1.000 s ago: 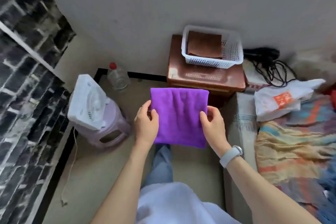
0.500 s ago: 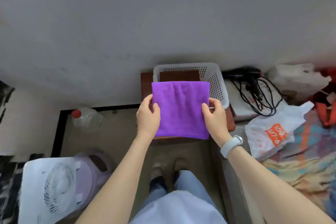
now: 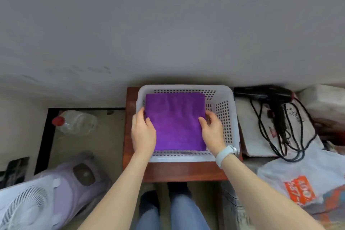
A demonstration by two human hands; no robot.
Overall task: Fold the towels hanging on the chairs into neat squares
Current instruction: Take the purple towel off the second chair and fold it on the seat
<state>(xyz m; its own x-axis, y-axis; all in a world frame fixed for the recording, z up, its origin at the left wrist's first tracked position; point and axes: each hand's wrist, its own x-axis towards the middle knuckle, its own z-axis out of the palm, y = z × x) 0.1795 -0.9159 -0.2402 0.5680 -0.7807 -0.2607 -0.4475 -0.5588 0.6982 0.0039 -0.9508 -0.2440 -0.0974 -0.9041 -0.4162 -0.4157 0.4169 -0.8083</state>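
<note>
A purple towel (image 3: 175, 120), folded into a flat square, lies inside the white perforated basket (image 3: 226, 117). My left hand (image 3: 143, 132) grips the towel's left edge, thumb on top. At the right edge my right hand (image 3: 211, 130) pinches the towel, fingers under it and thumb on top; a white watch is on that wrist. The brown towel seen earlier in the basket is hidden under the purple one.
The basket stands on a reddish-brown stool (image 3: 183, 171) against the grey wall. A plastic bottle with a red cap (image 3: 74, 121) and a white fan on a lilac stool (image 3: 37, 198) are left. A black hair dryer with cord (image 3: 274, 99) and plastic bags (image 3: 302, 183) lie right.
I stepped closer and both hands carried the folded purple towel forward and down into the white basket, covering the brown towel.
</note>
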